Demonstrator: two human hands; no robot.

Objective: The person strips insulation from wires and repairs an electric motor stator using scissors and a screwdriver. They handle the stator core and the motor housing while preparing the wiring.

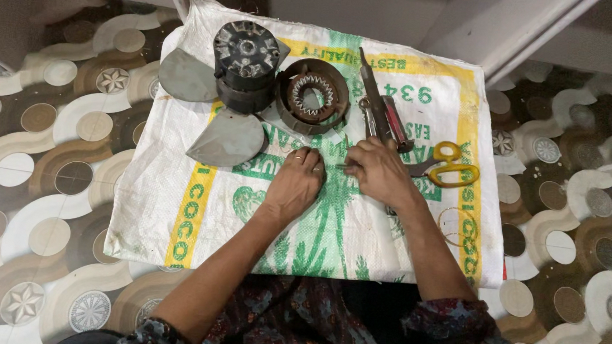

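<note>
So both hands sit knuckles-up on the woven sack [176,184]: left hand [294,182] and right hand [378,171] pinch something tiny, can't tell what; scissors [449,171] nearby.

Spread over patterned tiles [47,175]: a printed woven sack [174,213]. On it, a dark motor [245,63] with grey blades [229,139], a rusty toothed ring [313,95], yellow-handled scissors [450,168].
</note>
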